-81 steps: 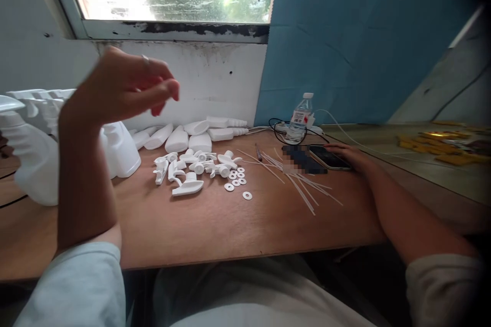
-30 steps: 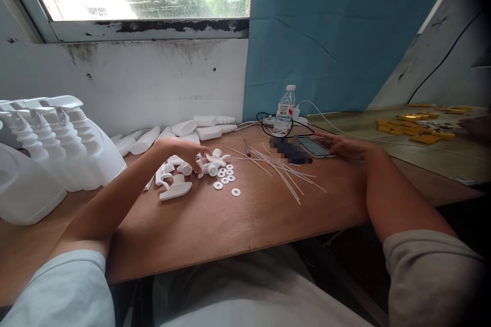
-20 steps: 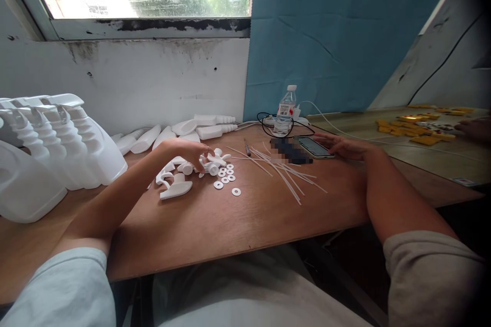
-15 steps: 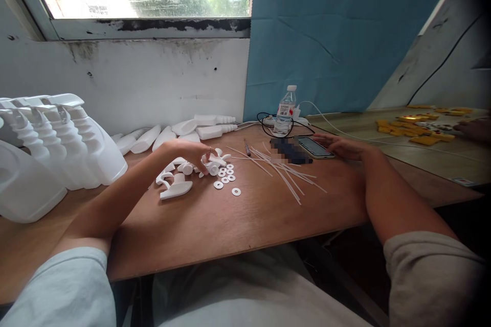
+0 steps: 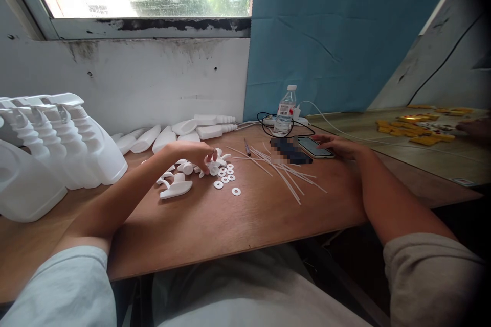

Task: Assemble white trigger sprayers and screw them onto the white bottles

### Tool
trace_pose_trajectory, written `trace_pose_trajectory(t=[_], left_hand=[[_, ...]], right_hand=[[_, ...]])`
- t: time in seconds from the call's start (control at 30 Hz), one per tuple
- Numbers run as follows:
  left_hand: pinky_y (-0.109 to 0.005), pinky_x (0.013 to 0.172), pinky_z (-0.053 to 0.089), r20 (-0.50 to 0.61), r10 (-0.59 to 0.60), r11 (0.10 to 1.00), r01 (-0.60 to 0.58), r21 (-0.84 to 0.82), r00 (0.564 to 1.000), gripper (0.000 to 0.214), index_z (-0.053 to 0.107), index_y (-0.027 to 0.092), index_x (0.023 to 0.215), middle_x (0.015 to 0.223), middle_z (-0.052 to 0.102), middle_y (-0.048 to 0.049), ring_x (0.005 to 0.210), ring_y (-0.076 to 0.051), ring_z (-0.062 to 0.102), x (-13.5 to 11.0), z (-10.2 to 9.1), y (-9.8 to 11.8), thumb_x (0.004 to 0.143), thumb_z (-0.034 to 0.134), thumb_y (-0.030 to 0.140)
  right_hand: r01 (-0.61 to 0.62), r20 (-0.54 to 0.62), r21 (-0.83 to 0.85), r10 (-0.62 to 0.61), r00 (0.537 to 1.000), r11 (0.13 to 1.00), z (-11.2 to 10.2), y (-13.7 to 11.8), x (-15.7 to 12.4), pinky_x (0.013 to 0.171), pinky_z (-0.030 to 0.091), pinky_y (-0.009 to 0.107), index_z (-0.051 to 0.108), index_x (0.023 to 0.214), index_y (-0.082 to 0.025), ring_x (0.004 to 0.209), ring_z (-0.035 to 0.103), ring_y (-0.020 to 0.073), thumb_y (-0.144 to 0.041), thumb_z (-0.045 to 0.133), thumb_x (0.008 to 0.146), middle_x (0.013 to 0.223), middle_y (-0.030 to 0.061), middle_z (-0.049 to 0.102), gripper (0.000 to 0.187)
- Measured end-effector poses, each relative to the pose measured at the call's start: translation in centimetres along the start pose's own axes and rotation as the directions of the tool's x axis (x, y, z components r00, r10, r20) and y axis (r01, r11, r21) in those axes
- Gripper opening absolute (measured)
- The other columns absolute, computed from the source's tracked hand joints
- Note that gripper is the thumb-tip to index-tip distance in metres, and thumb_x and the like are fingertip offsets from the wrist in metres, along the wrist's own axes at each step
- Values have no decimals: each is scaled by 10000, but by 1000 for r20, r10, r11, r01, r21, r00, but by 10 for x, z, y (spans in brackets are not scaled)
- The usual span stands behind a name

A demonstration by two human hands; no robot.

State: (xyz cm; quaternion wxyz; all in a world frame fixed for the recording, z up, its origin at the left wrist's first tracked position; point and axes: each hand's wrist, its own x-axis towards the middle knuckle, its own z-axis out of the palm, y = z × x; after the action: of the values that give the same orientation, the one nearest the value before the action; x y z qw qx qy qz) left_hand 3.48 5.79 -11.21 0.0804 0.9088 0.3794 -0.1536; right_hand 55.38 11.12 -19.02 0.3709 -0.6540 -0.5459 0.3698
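My left hand [image 5: 197, 154] reaches into a pile of white plastic spray trigger heads, its fingers bent round one spray trigger head [image 5: 214, 168]. Part of that grip is hidden by the hand itself. In front of the pile lies another trigger head [image 5: 177, 189], and several flat white washers [image 5: 225, 180] are scattered beside it. My right hand [image 5: 339, 147] rests at the far right edge of a smartphone [image 5: 315, 148], fingers extended over its screen. The phone lies flat on the table, beside a dark item [image 5: 287, 150] partly blurred out.
Thin white tubes [image 5: 289, 184] lie crossed mid-table near a pen [image 5: 247, 148]. White bottles [image 5: 95, 150] stand at left; more [image 5: 164, 138] lie along the wall. A water bottle [image 5: 284, 112] and cables stand behind. Another person's hand [image 5: 473, 127] is near yellow pieces [image 5: 418, 127] at right.
My left fingers have curled slightly lower at the trigger head. My right fingertips have shifted a little left over the phone. Objects on the table stay where they were.
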Motion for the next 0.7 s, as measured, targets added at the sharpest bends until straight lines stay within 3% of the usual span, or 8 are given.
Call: trace_pose_trajectory(t=[0.17,0.3,0.4,0.57,0.7], left_hand=[[-232,643,402,-42,85,996,-85,-17,996,696,498,267,1322,1204,629,-57,945,-203,614,3,4,3,711,730,506],[-232,671,406,-59,209,978,-207,30,976,511,613,258,1222,1280,586,-48,945,-182,609,8,8,1,758,703,452],[-232,687,416,-78,213,977,-210,47,974,421,666,219,1152,1278,598,-53,909,-167,612,4,3,0,797,667,445],[-240,749,448,-250,161,983,-177,-43,955,435,664,194,1139,1174,657,-58,917,-170,616,-34,-28,13,836,618,502],[-280,836,469,-423,200,935,-301,-187,884,359,676,211,1083,1106,687,-36,967,-184,623,-72,-34,51,843,626,473]], right_hand=[[8,4,20,-8,1000,1000,0,-1,-2,1183,328,325,597,1067,-277,1431,384,251,-147,649,612,1482,28,497,476],[28,7,23,-28,1000,999,0,-3,-5,1187,323,339,612,1050,-285,1437,377,258,-133,655,601,1456,29,526,477],[30,-3,17,-30,1000,999,1,-3,-4,1156,369,335,632,1025,-283,1417,404,266,-124,668,594,1434,30,547,461],[17,-50,20,-16,999,1000,2,2,3,1101,429,318,633,998,-253,1352,468,260,-128,677,618,1407,44,568,402],[16,-80,43,-13,997,999,2,6,7,1052,467,308,637,997,-243,1242,558,243,-144,675,636,1326,44,623,376]])
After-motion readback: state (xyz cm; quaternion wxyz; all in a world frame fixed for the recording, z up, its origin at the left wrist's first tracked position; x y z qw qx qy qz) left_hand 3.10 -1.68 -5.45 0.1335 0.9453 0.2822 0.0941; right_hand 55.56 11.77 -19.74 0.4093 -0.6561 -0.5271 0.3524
